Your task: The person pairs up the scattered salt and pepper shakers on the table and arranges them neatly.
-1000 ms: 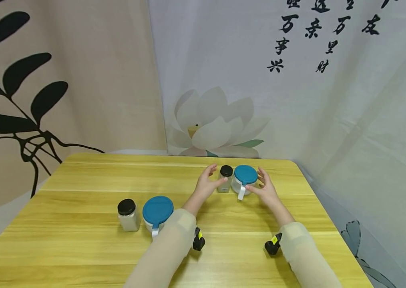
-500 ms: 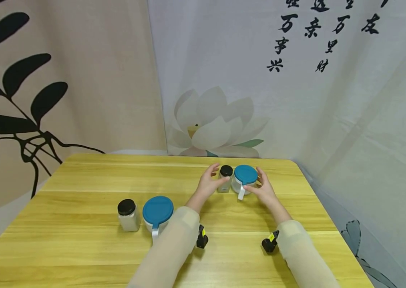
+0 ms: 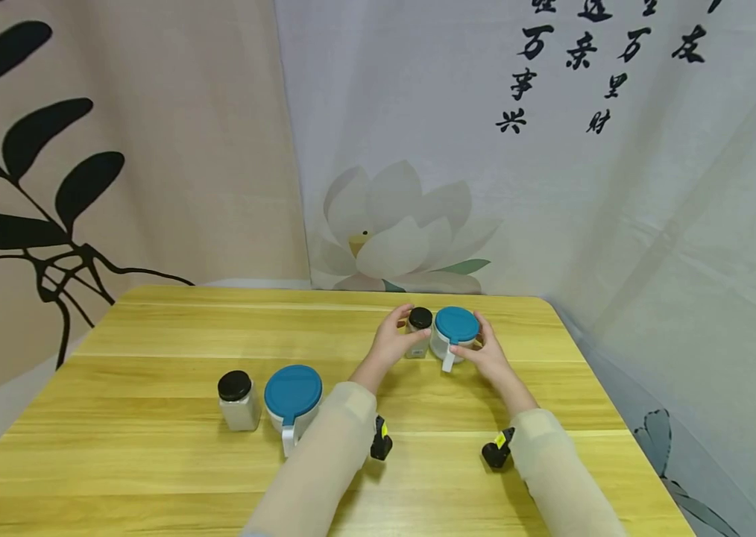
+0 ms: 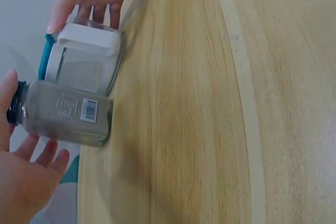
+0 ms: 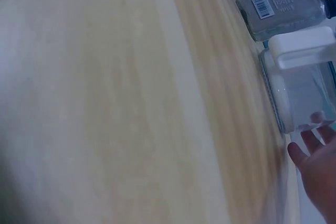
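At the back of the table stand a square glass jar with a black lid [image 3: 420, 318] and, just right of it, a round glass pot with a blue lid [image 3: 456, 324] and white handle [image 4: 89, 37]. My left hand [image 3: 393, 344] is cupped at the black-lidded jar's left side, thumb across its front near the lid, fingers loosely bent. On the pot's right side, my right hand [image 3: 488, 354] curves loosely, its thumb by the handle and its fingers behind. In the right wrist view, the right hand [image 5: 317, 169] has its fingers spread along the pot's side.
A second black-lidded jar [image 3: 239, 406] and a second blue-lidded pot [image 3: 294, 393] stand at the front left, the pot partly behind my left sleeve [image 3: 320, 459]. The wooden table [image 3: 170, 477] ends close behind the far pair, before a printed curtain [image 3: 552, 224].
Both hands have drawn slightly inward, closer to the far jar and pot. The forearms have shifted toward each other; the jars and pots stay in place.
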`<state>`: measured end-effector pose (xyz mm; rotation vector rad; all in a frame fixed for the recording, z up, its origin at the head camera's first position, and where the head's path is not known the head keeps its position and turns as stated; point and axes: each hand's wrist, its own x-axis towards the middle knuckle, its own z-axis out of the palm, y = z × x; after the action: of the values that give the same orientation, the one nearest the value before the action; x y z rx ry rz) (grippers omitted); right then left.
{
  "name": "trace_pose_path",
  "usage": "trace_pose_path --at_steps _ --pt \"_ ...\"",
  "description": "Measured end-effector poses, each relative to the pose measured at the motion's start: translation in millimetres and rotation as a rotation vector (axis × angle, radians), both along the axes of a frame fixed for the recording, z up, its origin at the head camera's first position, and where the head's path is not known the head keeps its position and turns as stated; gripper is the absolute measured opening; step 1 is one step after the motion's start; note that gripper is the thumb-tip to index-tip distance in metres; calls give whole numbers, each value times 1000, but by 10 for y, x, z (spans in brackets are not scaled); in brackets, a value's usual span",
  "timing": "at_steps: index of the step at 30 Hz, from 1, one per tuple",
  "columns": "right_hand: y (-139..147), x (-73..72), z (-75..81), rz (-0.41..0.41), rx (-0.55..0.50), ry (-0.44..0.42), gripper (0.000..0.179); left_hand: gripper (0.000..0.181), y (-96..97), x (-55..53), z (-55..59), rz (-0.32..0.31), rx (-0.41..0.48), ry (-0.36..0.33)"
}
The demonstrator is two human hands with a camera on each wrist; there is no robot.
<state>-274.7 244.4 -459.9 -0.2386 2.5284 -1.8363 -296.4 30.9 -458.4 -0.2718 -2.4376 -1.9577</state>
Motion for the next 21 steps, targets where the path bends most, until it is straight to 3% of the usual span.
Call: trace_pose_path --at_steps 21 --pt "-28 -65 -30 -19 -57 -58 94 62 41 -42 84 -35 -53 4"
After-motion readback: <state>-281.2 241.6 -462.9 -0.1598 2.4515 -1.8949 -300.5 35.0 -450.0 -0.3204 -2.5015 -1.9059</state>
